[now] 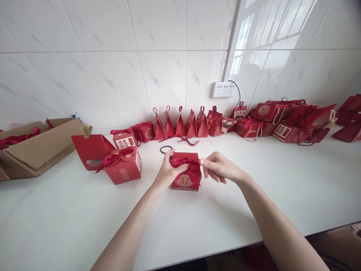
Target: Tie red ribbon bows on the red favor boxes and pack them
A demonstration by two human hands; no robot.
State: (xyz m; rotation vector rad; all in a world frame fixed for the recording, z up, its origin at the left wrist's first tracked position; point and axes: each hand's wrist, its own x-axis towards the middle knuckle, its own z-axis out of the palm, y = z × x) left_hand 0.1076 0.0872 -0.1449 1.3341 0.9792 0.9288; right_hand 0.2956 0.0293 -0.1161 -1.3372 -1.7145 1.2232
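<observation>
A red gift box (184,185) with a gold double-happiness emblem stands upright on the white table in front of me. Across its top front lies a dark red ribbon (194,174) tied in a bow. My left hand (168,171) grips the box from the left, its thumb pressed on the middle of the bow and its fingers partly hidden behind the box. At the box's upper right edge, my right hand (218,167) is closed, thumb and forefinger pinched at the ribbon's edge; the pinched bit is mostly covered by the fingertips.
A black ring-shaped band (166,149) lies behind the box. Red boxes with bows (124,169) stand at left, near an open cardboard carton (42,150). Several triangular red boxes (180,126) line the tiled wall, under a power strip (222,89). More red boxes (290,131) are piled at right.
</observation>
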